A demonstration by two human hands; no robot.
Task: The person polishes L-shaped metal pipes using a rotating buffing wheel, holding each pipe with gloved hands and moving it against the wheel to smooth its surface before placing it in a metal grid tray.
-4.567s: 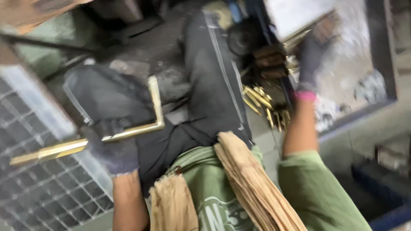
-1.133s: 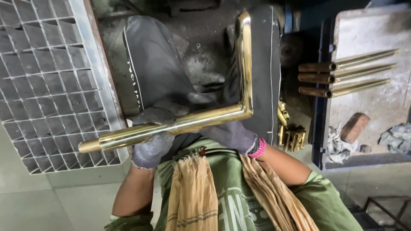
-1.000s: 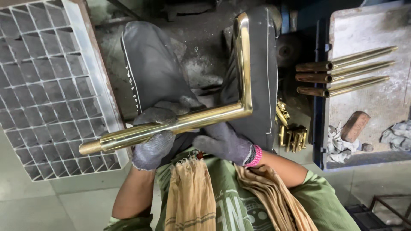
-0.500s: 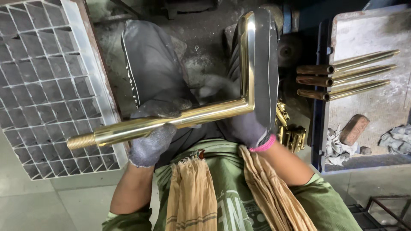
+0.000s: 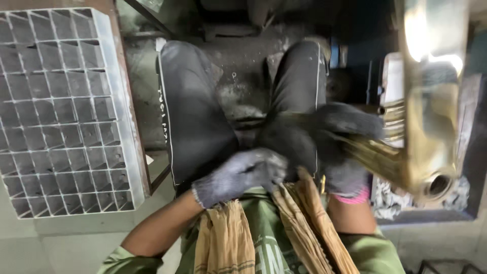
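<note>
Brass pipe: an L-shaped tube of polished golden metal (image 5: 426, 127), glossy and mirror-bright, blurred; its broad limb rises up the right side of the view, its open round end shows low at the corner, and a shorter limb runs from there toward the lap.
Right hand: a dark knit glove with a pink cuff (image 5: 340, 152), fingers closed around the shorter limb of the brass pipe, just left of the bend.
Left hand: a grey knit glove, fuzzy and frayed at the cuff (image 5: 238, 175), left of the brass pipe and apart from it; the fingers curl loosely against the thigh, and I cannot tell whether they grip anything.
Trousers: dark, dusty cloth (image 5: 198, 116) with a pale stripe down the seam, both thighs lying left of the brass pipe under the hands.
Scarf: coarse tan cloth (image 5: 228, 243), ribbed and folded, hanging in two strips over a green shirt (image 5: 269, 248), below and left of the brass pipe.
Crate: pale plastic tray (image 5: 66, 106) divided into small square cells, well to the left of the brass pipe beyond the left thigh.
Rag: crumpled whitish cloth (image 5: 390, 200), just below the pipe's open end.
</note>
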